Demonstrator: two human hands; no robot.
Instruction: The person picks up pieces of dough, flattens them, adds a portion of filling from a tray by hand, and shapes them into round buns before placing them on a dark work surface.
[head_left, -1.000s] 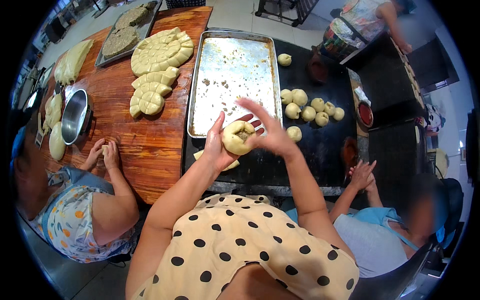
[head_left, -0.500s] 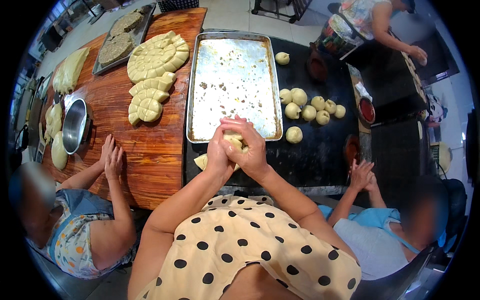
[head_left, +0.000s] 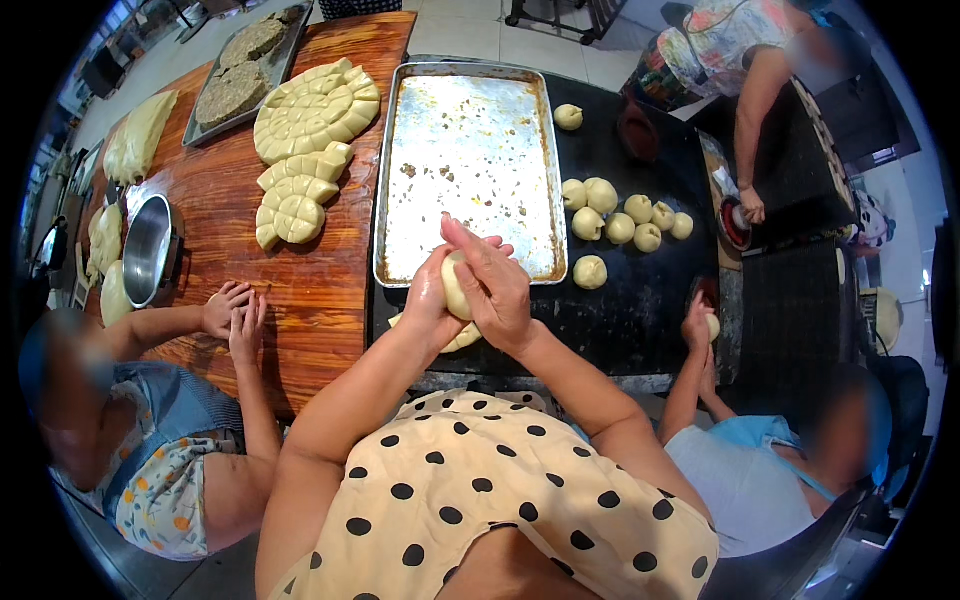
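Between my palms sits a smooth, pale dough ball (head_left: 457,288). My left hand (head_left: 426,303) cups it from the left, palm turned inward. My right hand (head_left: 500,296) presses against its right side, the fingers fairly straight and angled up. Both hands are over the near edge of a metal baking tray (head_left: 470,120), whose bottom carries scattered brown crumbs. Just below my wrists lies a flat piece of dough (head_left: 465,339), partly covered by my hands. Several rounded dough balls (head_left: 619,229) rest on the black tabletop to the right of the tray.
Cut dough portions (head_left: 318,110) lie on the wooden table (head_left: 300,340) at left, near a steel bowl (head_left: 150,250) and a tray of brown filling (head_left: 232,92). Co-workers sit on both sides; another reaches into a red dish (head_left: 735,222) at far right.
The dough between my palms now shows as a smooth ball, and my fingers have straightened from a clasp. The far-right co-worker's hand has moved to the red dish.
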